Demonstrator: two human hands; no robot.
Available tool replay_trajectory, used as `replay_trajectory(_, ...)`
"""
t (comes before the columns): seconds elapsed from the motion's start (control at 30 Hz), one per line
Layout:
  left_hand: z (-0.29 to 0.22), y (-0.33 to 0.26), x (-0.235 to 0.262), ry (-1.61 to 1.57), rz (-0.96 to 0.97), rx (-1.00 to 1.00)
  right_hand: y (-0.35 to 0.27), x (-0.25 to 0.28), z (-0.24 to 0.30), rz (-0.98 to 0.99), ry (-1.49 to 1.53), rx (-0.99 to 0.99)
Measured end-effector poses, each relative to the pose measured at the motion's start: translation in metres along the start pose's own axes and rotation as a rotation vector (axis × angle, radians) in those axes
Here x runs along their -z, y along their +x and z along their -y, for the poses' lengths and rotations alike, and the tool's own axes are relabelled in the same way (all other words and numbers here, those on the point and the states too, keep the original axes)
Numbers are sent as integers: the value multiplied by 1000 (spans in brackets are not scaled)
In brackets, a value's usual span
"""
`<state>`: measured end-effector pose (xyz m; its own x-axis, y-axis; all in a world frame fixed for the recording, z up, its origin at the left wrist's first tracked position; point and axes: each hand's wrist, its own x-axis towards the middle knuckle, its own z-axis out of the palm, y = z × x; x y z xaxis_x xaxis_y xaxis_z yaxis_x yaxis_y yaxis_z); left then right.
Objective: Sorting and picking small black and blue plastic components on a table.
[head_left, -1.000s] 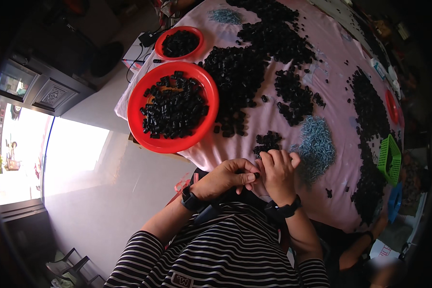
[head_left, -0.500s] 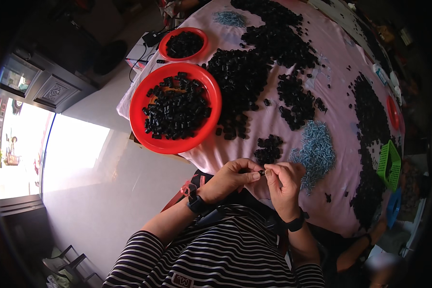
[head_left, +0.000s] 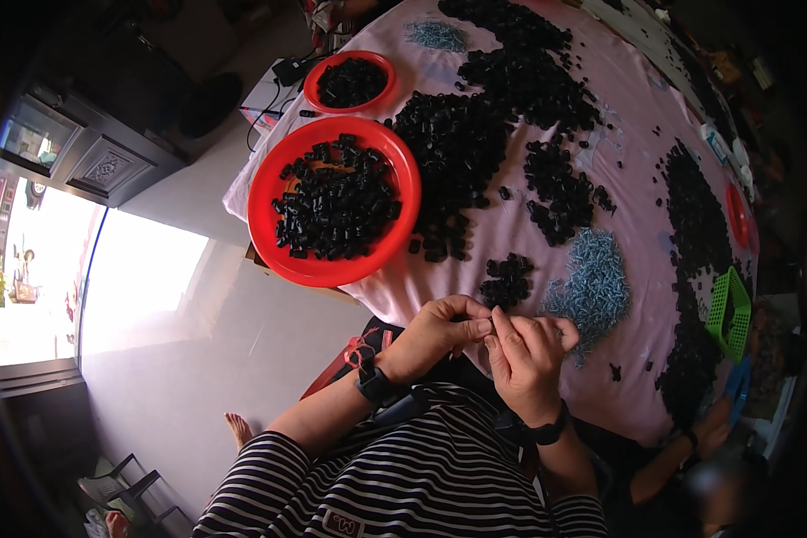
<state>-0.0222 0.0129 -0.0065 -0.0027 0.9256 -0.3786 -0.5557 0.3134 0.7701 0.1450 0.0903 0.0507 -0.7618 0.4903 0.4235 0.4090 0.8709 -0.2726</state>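
My left hand point(head_left: 432, 339) pinches a small black plastic part between thumb and forefinger, just off the table's near edge. Almost all of that part is hidden by fingertips. My right hand point(head_left: 531, 366) meets it from the right, its forefinger tip pressed against the pinch. The right thumb sits lower and the other fingers are curled; whatever they may hold does not show. Just beyond the hands lies a little heap of black parts point(head_left: 507, 280). To its right is a pile of small blue-grey screw-like pieces point(head_left: 595, 282).
A large red basin point(head_left: 264, 211) and a smaller red bowl point(head_left: 391, 82), both full of black parts, stand at the table's left edge. Larger black heaps point(head_left: 453, 134) cover the pink cloth point(head_left: 502, 229). At right are a green basket point(head_left: 729, 314) and another person's arm point(head_left: 668, 466).
My right forefinger has straightened onto the left fingertips, and the right thumb has dropped away from it. The black part, visible before, is now covered. A bare foot shows on the floor at left.
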Motion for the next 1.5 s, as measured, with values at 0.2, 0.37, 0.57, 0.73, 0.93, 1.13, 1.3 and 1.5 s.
replay_trajectory(0.2,-6,-2,-2,-59,11,15,-13,-22,-50,-76,48,-253)
replay_trajectory(0.37,-7,0,-2,-68,31,-8,-10,-39,-59,-65,-164,-243)
replay_trajectory(0.57,-7,2,2,-81,30,3,-12,-44,-58,13,-212,-208)
replay_trajectory(0.73,-8,6,3,-129,41,-4,-7,-41,-59,52,-220,-187)
replay_trajectory(0.93,-11,6,2,-122,27,20,-6,-41,-62,46,-199,-171)
replay_trajectory(1.13,-16,5,-2,-149,72,15,-18,-28,-64,-72,67,-277)
replay_trajectory(1.3,-15,2,-11,-126,72,74,-11,-1,-35,-81,880,-661)
replay_trajectory(1.5,-9,1,-18,-64,99,12,-4,14,-19,-64,436,-336)
